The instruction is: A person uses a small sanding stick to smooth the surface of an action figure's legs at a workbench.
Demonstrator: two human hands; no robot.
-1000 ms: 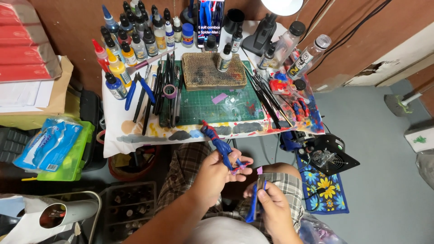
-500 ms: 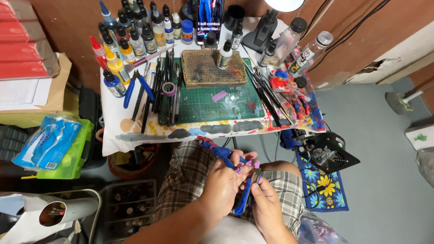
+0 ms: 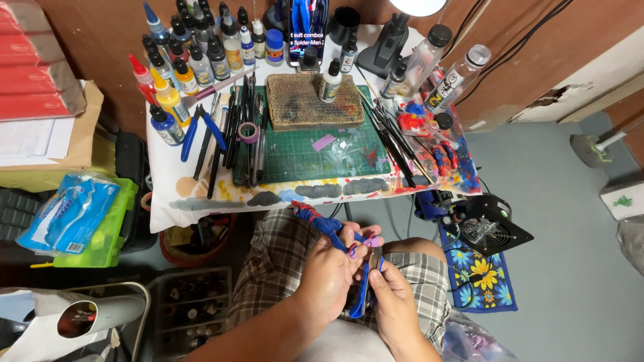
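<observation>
Left hand (image 3: 333,271) grips red-and-blue figurine (image 3: 327,225) over lap; right hand (image 3: 392,302), now pressed close beside it, clamps blue-handled tool (image 3: 361,298). Hands sit lower than a second ago. Blue wipes packet (image 3: 67,213) far left on green box (image 3: 100,231).

A small table (image 3: 168,194) covered in paint-smeared white sheet carries a green cutting mat (image 3: 315,154). On the mat lie a brown woven pad (image 3: 298,104), a roll of purple tape (image 3: 248,132) and rows of dark brushes (image 3: 392,137). Paint bottles (image 3: 194,57) crowd the back left corner; two clear bottles (image 3: 446,70) stand at the right
</observation>
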